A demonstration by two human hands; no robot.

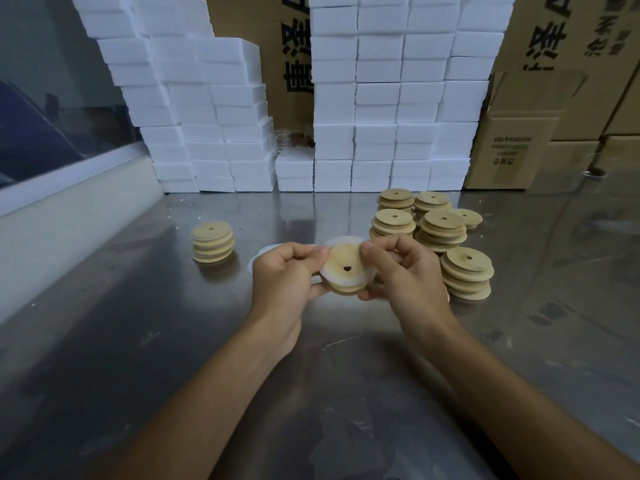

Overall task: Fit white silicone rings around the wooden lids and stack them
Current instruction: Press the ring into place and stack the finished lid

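Note:
Both hands hold one round wooden lid [341, 263] with a centre hole above the steel table. My left hand [285, 275] grips its left edge, my right hand [401, 268] grips its right edge. A white silicone ring [349, 281] is stretched partly around the lid, held under the thumbs. A stack of lids with white rings [212, 241] stands to the left. Several stacks of bare wooden lids [440, 230] stand to the right. More white rings [265, 252] lie on the table behind my left hand, mostly hidden.
The steel table [173, 323] runs toward a wall of stacked white foam boxes [381, 116] at the back. Cardboard cartons [540, 133] stand at the back right. A pale ledge [69, 209] borders the table on the left.

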